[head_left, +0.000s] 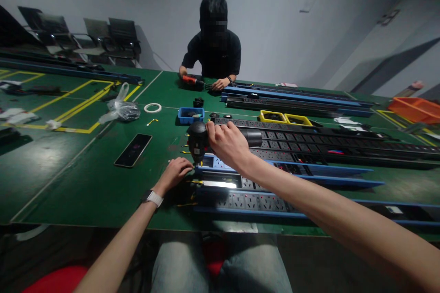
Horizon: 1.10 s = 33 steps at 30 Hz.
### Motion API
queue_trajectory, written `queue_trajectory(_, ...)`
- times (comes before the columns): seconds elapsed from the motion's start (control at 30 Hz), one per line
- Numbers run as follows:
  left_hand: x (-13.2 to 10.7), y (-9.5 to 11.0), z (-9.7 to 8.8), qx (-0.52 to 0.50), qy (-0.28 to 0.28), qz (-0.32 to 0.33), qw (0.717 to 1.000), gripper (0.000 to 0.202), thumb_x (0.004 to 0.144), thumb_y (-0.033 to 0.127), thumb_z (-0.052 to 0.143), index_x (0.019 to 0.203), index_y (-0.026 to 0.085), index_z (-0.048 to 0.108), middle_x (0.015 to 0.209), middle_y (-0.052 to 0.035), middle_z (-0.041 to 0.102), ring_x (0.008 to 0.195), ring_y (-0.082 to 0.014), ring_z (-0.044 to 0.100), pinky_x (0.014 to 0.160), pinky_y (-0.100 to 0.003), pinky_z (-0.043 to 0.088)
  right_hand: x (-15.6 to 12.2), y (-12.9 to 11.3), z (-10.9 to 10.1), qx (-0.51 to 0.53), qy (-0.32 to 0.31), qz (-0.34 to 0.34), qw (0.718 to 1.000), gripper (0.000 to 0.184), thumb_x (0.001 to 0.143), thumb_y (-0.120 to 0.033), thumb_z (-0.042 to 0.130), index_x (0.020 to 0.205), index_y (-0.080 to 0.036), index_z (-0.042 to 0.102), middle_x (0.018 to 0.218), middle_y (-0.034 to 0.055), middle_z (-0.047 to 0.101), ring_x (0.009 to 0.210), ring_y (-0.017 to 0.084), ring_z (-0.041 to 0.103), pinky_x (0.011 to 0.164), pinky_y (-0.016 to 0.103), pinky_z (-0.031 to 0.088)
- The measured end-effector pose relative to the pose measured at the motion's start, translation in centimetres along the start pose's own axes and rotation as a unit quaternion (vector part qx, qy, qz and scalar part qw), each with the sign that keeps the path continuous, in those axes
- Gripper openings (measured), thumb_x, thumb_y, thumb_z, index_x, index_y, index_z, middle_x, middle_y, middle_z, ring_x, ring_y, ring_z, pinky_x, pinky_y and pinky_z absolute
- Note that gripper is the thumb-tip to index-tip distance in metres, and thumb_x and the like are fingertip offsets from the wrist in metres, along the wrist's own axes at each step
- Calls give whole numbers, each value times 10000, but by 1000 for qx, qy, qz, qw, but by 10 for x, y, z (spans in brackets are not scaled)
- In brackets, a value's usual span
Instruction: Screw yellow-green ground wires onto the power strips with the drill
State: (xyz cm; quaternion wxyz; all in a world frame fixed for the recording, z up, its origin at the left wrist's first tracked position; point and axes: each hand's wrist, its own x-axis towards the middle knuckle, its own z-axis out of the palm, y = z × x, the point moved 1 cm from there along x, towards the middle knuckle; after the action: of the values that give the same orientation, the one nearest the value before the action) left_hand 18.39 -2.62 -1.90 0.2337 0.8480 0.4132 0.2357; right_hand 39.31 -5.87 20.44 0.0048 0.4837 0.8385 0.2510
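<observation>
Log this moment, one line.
right hand: grips electric screwdriver, tip down at power strip | left hand: by strip end | phone: on table

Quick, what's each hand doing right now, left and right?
Left hand: fingers curled at the end of the power strip; grip cannot be told.
Right hand: closed on the black electric screwdriver.

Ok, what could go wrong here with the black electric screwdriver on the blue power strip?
The left hand rests right by the tip of the black electric screwdriver in the right hand; a slip could nick its fingers. Thin yellow wires lie at the end of the long blue power strip and might get pinched.
</observation>
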Motion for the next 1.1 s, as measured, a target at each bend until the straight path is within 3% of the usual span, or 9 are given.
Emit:
queue_trajectory(0.3, 2, 4, 0, 0, -4, -29, 1000, 254, 973, 375, 524, 942, 213, 717, 1023, -65, 703, 976, -224, 592, 886, -379, 412, 0, -3, -10, -5, -19, -6, 1000, 324, 987, -60, 271, 1241, -46, 472, 918, 118, 682, 822, 241, 641, 725, 364, 317)
queue_trajectory(0.47, 3, 3, 1, -6, 0, -36, 999, 253, 970, 382, 532, 943, 220, 725, 1022, -60, 707, 975, -227, 608, 869, -374, 414, 2, -7, -7, -21, 35, -32, 999, 237, 976, -68, 339, 1168, -89, 477, 873, 75, 667, 769, 226, 632, 749, 365, 324)
queue_trajectory(0.63, 4, 1, 3, -6, 1, -42, 999, 242, 966, 379, 541, 952, 222, 725, 1038, -54, 705, 976, -226, 606, 870, -378, 408, 4, -9, -1, -33, 68, -34, 997, 272, 976, -84, 370, 1239, -64, 439, 880, 71, 671, 767, 231, 633, 755, 365, 336)
queue_trajectory(0.9, 4, 0, 3, 0, -5, -53, 999, 223, 969, 381, 548, 946, 241, 720, 1045, -34, 708, 980, -217, 604, 866, -377, 387, 5, -2, 3, -11, 31, -19, 999, 333, 981, -81, 349, 1300, -41, 435, 942, 104, 701, 812, 242, 653, 810, 379, 341)
queue_trajectory(1.1, 3, -2, 4, 0, -5, -55, 998, 207, 961, 377, 559, 946, 241, 714, 1039, -35, 704, 968, -225, 606, 855, -374, 391, 2, 2, 4, 1, 9, 0, 1000, 382, 966, -78, 360, 1337, -13, 423, 977, 129, 707, 830, 256, 656, 762, 373, 328)
